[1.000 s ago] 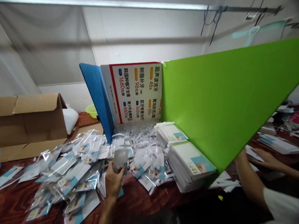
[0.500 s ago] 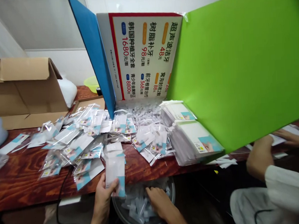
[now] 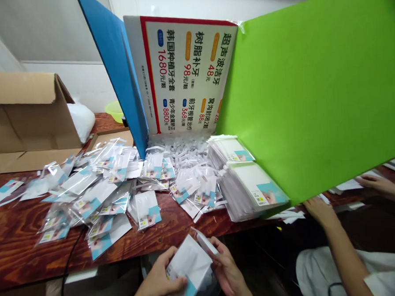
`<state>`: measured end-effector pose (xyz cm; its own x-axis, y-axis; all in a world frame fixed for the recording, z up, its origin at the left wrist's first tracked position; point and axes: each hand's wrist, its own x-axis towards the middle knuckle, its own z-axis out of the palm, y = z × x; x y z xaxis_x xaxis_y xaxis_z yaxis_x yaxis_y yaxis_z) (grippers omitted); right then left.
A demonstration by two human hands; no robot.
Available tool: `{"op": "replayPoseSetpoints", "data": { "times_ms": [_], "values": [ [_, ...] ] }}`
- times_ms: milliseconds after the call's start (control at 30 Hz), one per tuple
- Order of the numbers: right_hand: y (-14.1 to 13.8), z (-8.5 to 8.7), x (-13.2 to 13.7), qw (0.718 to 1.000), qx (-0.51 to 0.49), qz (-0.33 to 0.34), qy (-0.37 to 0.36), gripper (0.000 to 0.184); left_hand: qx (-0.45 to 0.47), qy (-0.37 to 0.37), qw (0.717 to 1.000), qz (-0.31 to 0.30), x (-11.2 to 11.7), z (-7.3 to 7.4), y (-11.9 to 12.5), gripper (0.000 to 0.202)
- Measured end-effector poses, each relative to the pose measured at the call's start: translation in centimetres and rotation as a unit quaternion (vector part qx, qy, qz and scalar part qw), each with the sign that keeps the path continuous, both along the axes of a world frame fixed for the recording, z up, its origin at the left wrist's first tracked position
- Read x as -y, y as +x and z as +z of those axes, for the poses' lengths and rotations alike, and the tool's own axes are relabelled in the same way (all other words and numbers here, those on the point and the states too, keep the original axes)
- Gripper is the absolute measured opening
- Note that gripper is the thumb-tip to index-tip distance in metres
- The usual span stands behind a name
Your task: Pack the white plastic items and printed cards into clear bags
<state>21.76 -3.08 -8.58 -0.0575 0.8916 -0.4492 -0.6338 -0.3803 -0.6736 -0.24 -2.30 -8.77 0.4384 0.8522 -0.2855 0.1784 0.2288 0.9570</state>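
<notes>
My left hand [image 3: 161, 276] grips a white-and-blue printed card packet [image 3: 189, 264] above the bucket, thumb across its front. Close by on the right, my right hand [image 3: 228, 270] pinches a small whitish plastic piece [image 3: 207, 245], which is near the packet's upper right edge. I cannot make out exactly what the piece is, and whether it touches the packet is unclear. Below both hands the bucket [image 3: 144, 268] is mostly hidden. On the table, a similar card packet [image 3: 147, 211] lies in front of a loose heap of clear-bagged cards [image 3: 87, 189].
Stacks of cards [image 3: 252, 185] stand at a green panel [image 3: 314, 93]. A blue panel [image 3: 116, 77] and a printed price board [image 3: 187, 73] stand behind small white pieces [image 3: 181, 149]. A cardboard box [image 3: 27, 117] is left. A co-worker's hands [image 3: 321, 210] work at right.
My right hand has come up out of the bucket with a whitish piece. My left hand has moved right and lower with the packet. The co-worker's near arm has shifted, and the view has turned slightly.
</notes>
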Motion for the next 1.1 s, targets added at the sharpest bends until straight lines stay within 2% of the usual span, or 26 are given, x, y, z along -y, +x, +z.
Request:
{"op": "replayPoseSetpoints", "data": {
  "times_ms": [133,233,300,400,567,667,767,900,933,1000,1100],
  "values": [
    [0.3,2.0,0.2,0.997,0.027,0.057,0.038,0.059,0.003,-0.036,0.999,-0.022,-0.2,0.2,0.9,0.054],
    [1.7,2.1,-0.3,0.988,0.088,0.102,0.076,0.07,0.002,-0.058,0.997,-0.042,-0.3,0.5,0.5,0.056],
    [2.6,1.8,-0.8,0.985,0.118,0.089,0.086,0.068,-0.014,-0.062,0.997,-0.048,-0.4,0.8,-0.1,0.056],
    [2.9,1.2,-1.2,0.987,0.123,0.058,0.087,0.055,-0.028,-0.069,0.996,-0.048,-0.4,1.5,-0.8,0.058],
    [1.8,-0.1,-1.2,0.982,0.129,0.116,0.074,0.036,0.017,-0.119,0.991,-0.06,-0.3,2.1,-1.3,0.067],
    [1.7,-0.9,-1.4,0.968,0.178,0.141,0.106,0.039,0.053,-0.125,0.99,-0.036,-0.4,1.9,-1.5,0.077],
    [1.9,-0.9,-1.7,0.944,0.21,0.205,0.154,0.041,0.069,-0.116,0.99,-0.039,-0.3,1.6,-1.7,0.081],
    [1.3,-0.4,-1.6,0.918,0.199,0.322,0.12,0.042,0.04,-0.102,0.992,-0.055,-0.3,1.0,-2.1,0.074],
    [0.9,-0.5,-1.5,0.917,0.212,0.319,0.107,0.042,0.028,-0.095,0.994,-0.055,-0.5,0.9,-2.3,0.071],
    [0.3,-0.9,-1.4,0.931,0.235,0.266,0.08,0.047,0.02,-0.068,0.996,-0.048,-1.1,0.5,-2.7,0.067],
    [-0.1,-1.7,-2.0,0.954,0.233,0.181,0.05,0.068,0.029,-0.01,0.999,-0.008,-3.1,0.0,-3.6,0.068]
  ]
}}
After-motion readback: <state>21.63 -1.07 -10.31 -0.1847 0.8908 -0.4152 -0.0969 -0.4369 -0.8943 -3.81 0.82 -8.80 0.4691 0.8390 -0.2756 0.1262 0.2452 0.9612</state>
